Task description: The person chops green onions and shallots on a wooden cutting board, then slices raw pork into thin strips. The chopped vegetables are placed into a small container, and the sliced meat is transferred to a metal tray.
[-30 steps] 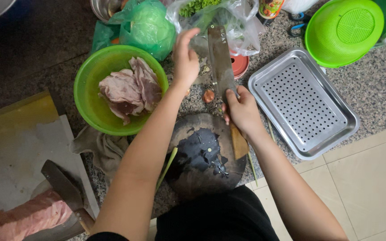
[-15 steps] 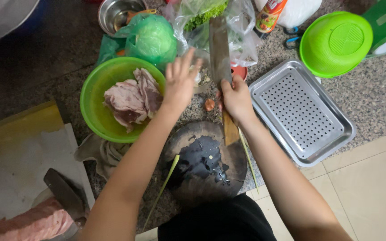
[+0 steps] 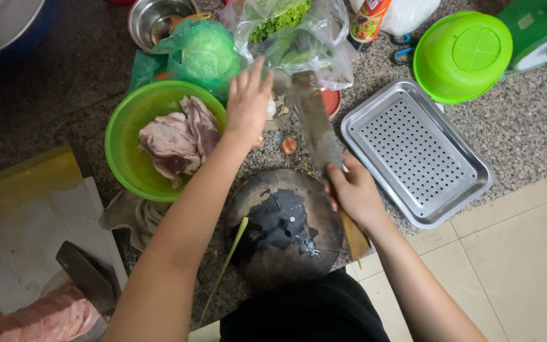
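Observation:
My right hand [image 3: 354, 193] grips the wooden handle of a cleaver [image 3: 314, 120], whose blade points away over the counter toward a clear plastic bag of greens [image 3: 292, 31]. My left hand [image 3: 247, 101] reaches out with spread fingers, hovering between a green bowl of raw meat [image 3: 125, 149] and the bag, near small scraps [image 3: 288, 145] on the counter. A round dark wet chopping block [image 3: 283, 225] lies right in front of me, with a thin green stalk [image 3: 229, 253] at its left edge.
A perforated metal tray [image 3: 416, 149] lies right of the block. A green colander [image 3: 460, 54], a bagged cabbage [image 3: 204, 54], a steel bowl [image 3: 156, 19] and a bottle [image 3: 368, 19] stand at the back. At lower left, another cleaver [image 3: 87, 275] rests by pink meat [image 3: 33, 320].
My left hand has stretched further out toward the bag of greens. My right hand with the cleaver has stayed by the block's far right edge.

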